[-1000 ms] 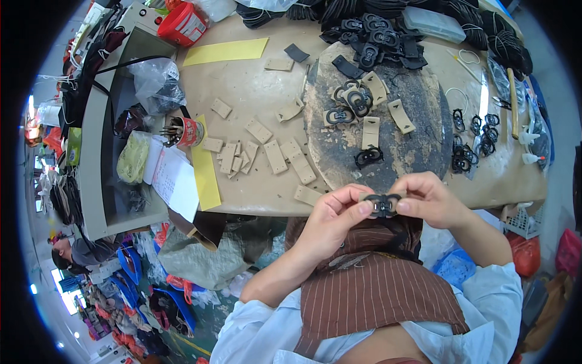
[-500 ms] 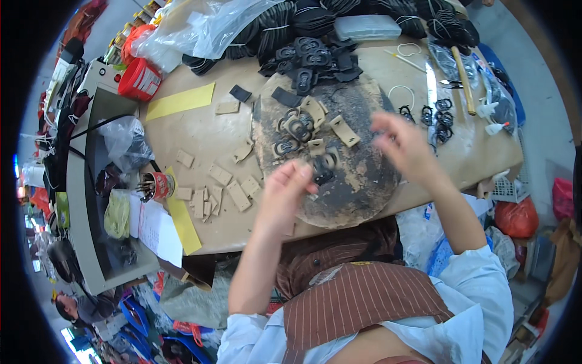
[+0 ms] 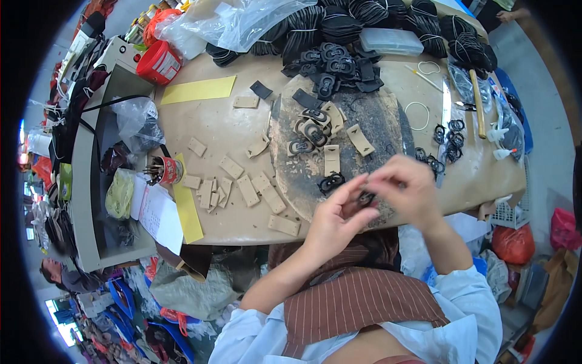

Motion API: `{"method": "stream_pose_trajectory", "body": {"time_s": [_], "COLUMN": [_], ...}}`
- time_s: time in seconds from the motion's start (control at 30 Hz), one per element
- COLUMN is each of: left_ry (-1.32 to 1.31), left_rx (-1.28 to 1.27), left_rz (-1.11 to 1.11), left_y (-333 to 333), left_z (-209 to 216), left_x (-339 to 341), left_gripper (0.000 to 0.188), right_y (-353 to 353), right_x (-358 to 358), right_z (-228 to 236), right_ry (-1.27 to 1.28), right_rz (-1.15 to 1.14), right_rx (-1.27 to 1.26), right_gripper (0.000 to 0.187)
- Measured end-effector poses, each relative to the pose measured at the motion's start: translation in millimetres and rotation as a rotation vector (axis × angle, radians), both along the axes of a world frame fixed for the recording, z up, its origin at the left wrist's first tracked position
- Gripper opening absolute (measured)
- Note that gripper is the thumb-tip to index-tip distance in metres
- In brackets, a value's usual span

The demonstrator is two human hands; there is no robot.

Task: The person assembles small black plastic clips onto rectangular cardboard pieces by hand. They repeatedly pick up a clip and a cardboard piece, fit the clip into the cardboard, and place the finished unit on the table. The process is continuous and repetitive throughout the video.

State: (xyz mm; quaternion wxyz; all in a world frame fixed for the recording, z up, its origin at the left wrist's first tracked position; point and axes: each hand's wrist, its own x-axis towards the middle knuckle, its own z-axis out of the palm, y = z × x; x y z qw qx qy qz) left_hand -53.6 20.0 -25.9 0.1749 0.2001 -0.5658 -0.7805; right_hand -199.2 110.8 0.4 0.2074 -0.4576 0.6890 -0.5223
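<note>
Over the near part of a round worn board [image 3: 357, 115], my two hands meet. My left hand [image 3: 339, 225] pinches a small black buckle [image 3: 366, 197] between thumb and fingers. Bent over the same buckle is my right hand [image 3: 411, 191], slightly blurred, its fingertips closed on it; the fingers partly hide the piece. Just beyond my left fingers lie black buckles [image 3: 331, 182], beside a tan strap piece [image 3: 331, 160]. Farther up the board sit tan pieces fitted with black buckles [image 3: 315, 133] and another tan strap piece [image 3: 361, 141].
Loose tan pieces [image 3: 247, 190] are scattered left of the board. Dark buckled pieces [image 3: 333, 64] pile up beyond it. At right are more black buckles [image 3: 453, 139] and a wooden-handled hammer [image 3: 477, 103]. A red bucket [image 3: 160, 62] and a red can [image 3: 171, 170] stand at left.
My right hand has moved in toward me and met my left. My left hand has shifted right and nearer, leaving black buckles uncovered on the board. The whole view has shifted slightly.
</note>
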Motion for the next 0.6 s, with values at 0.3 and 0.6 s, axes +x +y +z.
{"method": "stream_pose_trajectory", "body": {"time_s": [0.3, 0.6], "left_ry": [-0.146, -0.074], "left_rx": [0.183, 0.366], "left_rz": [-0.322, 0.064], "left_y": [-11, 6], "left_z": [14, 4], "left_x": [52, 57], "left_gripper": [0.017, 0.026], "right_y": [-1, 10], "right_x": [22, 62], "right_z": [16, -15], "right_ry": [0.208, 0.360], "right_rz": [0.707, 0.274], "right_rx": [-0.193, -0.299], "right_gripper": [0.026, 0.022]}}
